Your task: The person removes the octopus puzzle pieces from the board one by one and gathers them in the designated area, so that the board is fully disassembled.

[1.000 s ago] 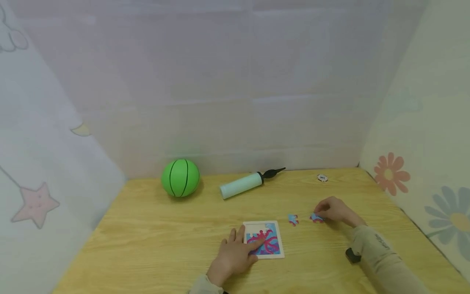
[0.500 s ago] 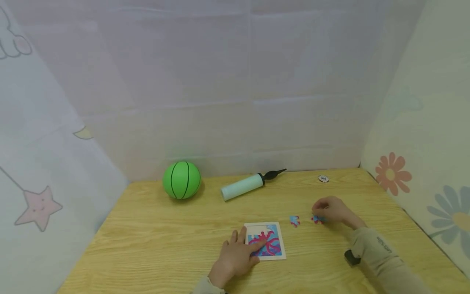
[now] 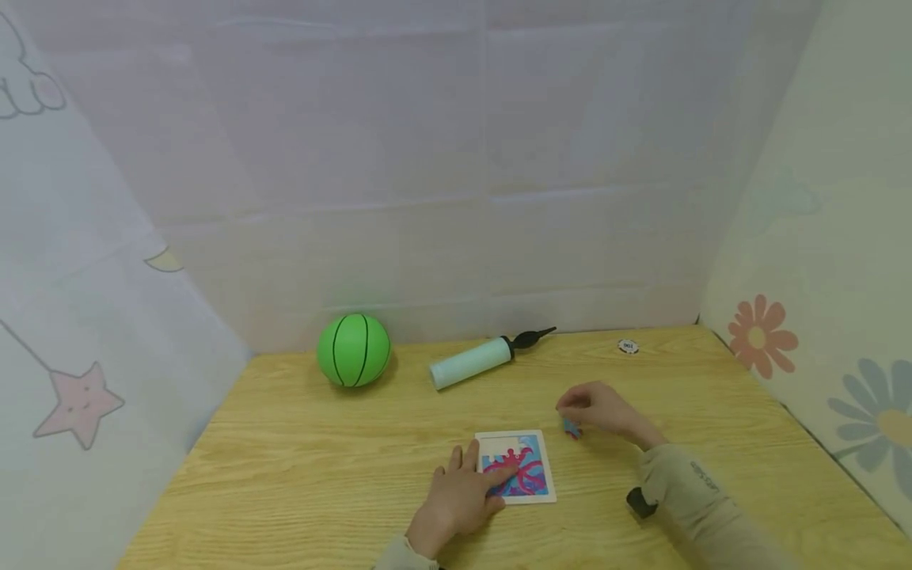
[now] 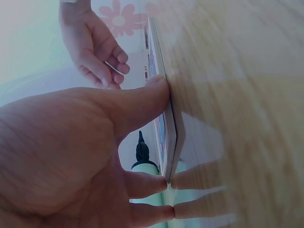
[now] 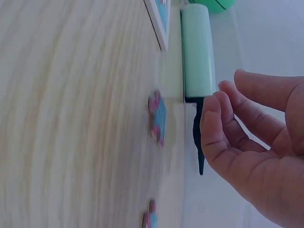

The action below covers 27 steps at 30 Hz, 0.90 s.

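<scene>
A small jigsaw puzzle (image 3: pixel 534 480) in a white frame shows a pink-red octopus on blue, with bare backing along its upper left. My left hand (image 3: pixel 456 495) rests over its left side, fingers spread and index finger straight on the picture. In the left wrist view its thumb (image 4: pixel 147 97) touches the frame's edge. My right hand (image 3: pixel 602 408) is above a blue and pink puzzle piece (image 3: pixel 571 427), fingers bent and holding nothing. The right wrist view shows a gap between fingertips and that piece (image 5: pixel 158 118). A second piece (image 5: pixel 151 218) lies nearby, hidden in the head view.
A green ball (image 3: pixel 353 351) stands at the back left of the wooden table (image 3: pixel 299 475). Right of it lies a mint hand pump (image 3: pixel 472 362) with a black nozzle. A round chip (image 3: pixel 628 347) is at the back right. Printed cloth walls enclose the table.
My right hand has left the right-hand puzzle piece and moved left, over the other piece. My left hand stays on the puzzle.
</scene>
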Each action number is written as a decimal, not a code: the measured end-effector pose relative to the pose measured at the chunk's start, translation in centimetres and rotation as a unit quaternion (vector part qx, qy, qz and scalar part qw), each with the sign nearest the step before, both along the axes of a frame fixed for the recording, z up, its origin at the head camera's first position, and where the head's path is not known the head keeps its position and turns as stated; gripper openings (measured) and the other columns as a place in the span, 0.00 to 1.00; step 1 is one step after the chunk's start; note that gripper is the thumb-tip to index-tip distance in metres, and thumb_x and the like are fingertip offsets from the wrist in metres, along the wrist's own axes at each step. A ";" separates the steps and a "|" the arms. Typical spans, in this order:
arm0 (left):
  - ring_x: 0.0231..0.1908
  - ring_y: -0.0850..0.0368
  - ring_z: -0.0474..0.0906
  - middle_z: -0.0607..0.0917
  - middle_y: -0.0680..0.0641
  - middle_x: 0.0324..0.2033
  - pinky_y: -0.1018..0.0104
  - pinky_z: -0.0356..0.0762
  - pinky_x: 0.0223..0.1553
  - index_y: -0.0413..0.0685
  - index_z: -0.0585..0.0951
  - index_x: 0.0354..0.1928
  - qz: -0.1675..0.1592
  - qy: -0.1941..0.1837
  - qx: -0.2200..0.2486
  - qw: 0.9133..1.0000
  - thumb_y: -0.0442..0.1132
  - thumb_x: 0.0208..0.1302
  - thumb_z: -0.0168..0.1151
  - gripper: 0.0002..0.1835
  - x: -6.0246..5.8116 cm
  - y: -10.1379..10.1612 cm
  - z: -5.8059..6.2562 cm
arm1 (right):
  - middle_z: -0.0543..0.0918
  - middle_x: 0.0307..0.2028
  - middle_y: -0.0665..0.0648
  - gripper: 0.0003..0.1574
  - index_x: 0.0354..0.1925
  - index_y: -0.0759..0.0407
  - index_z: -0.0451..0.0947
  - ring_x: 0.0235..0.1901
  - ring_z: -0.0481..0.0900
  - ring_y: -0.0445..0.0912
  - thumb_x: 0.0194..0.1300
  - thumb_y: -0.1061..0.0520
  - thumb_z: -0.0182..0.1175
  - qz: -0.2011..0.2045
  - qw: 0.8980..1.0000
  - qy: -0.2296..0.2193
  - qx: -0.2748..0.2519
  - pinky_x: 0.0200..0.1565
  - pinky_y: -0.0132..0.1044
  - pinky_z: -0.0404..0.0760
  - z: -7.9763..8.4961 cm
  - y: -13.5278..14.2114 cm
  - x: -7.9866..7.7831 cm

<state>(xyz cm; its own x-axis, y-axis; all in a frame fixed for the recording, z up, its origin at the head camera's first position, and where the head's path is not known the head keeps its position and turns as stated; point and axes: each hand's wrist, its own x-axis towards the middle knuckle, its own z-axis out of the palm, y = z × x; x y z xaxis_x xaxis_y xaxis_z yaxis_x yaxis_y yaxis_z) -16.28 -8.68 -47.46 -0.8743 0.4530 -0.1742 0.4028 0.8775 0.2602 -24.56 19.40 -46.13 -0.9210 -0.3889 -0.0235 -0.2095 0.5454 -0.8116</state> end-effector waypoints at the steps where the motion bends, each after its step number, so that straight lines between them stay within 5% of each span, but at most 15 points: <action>1: 0.66 0.30 0.56 0.60 0.34 0.69 0.33 0.63 0.56 0.82 0.68 0.65 0.000 0.000 0.001 1.000 0.55 0.64 0.59 0.26 0.0 0.0 0.0 | 0.84 0.34 0.59 0.16 0.45 0.68 0.80 0.26 0.76 0.47 0.67 0.56 0.60 0.007 1.000 0.001 -0.005 0.30 0.35 0.76 0.0 -0.4 0.0; 6: 0.67 0.30 0.55 0.59 0.34 0.70 0.33 0.63 0.56 0.82 0.68 0.65 -0.001 -0.007 0.005 1.000 0.55 0.65 0.59 0.26 -0.1 0.0 0.1 | 0.82 0.31 0.61 0.14 0.44 0.69 0.81 0.24 0.73 0.45 0.67 0.58 0.59 0.031 0.999 -0.008 -0.017 0.27 0.35 0.74 -0.2 -2.2 0.1; 12: 0.66 0.30 0.56 0.59 0.34 0.70 0.33 0.64 0.55 0.83 0.69 0.64 0.000 -0.004 0.000 1.000 0.56 0.64 0.59 0.26 0.0 0.0 -0.1 | 0.84 0.35 0.58 0.12 0.42 0.68 0.82 0.33 0.76 0.44 0.67 0.59 0.58 0.041 0.999 -0.021 -0.023 0.35 0.36 0.76 -0.8 -3.6 0.2; 19: 0.66 0.29 0.56 0.59 0.34 0.69 0.33 0.64 0.55 0.83 0.69 0.64 -0.001 -0.002 0.002 1.000 0.56 0.64 0.59 0.26 0.0 0.0 -0.1 | 0.81 0.28 0.56 0.10 0.40 0.67 0.82 0.29 0.76 0.46 0.67 0.60 0.59 0.027 0.997 -0.057 -0.039 0.32 0.39 0.78 -1.9 -4.1 0.0; 27: 0.66 0.30 0.57 0.59 0.35 0.70 0.33 0.64 0.55 0.84 0.68 0.64 -0.003 -0.010 -0.003 1.000 0.56 0.65 0.58 0.26 -0.2 0.0 -0.2 | 0.80 0.26 0.54 0.10 0.38 0.65 0.83 0.28 0.76 0.44 0.67 0.59 0.59 0.034 0.998 -0.046 -0.020 0.32 0.38 0.78 -2.6 -4.2 -0.4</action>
<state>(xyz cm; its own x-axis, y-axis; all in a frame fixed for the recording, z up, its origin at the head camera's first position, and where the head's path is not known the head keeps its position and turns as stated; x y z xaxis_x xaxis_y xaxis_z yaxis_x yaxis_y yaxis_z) -16.46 -8.64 -47.62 -0.8680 0.4573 -0.1937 0.4030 0.8764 0.2635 -24.91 15.23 -48.69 -0.8868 -0.4531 -0.0908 -0.1684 0.4998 -0.8496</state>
